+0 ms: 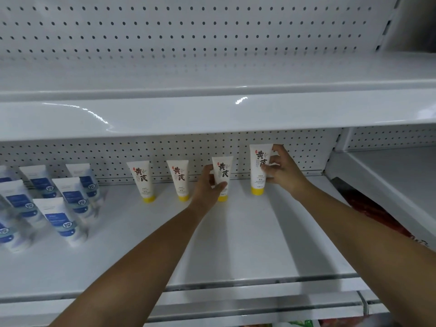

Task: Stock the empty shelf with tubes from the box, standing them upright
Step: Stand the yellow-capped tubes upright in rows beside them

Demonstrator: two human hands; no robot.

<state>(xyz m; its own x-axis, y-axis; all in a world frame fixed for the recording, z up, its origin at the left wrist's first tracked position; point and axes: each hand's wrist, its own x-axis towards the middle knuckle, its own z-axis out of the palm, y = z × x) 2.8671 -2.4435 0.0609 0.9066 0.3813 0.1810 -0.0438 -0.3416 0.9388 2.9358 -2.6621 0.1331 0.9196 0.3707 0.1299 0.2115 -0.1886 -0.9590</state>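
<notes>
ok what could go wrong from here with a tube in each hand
1. The yellow-capped tubes stand on narrow caps; when the left hand releases the third tube, it could tip into the second tube beside it.
2. The right hand pinches the fourth tube from the side, seemingly just above the shelf; released early, it might topple.

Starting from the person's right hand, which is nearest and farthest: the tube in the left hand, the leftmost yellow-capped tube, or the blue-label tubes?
1. Tube held by the left hand, just beside the right hand.
2. Leftmost yellow-capped tube, further left.
3. Blue-label tubes, far left.
</notes>
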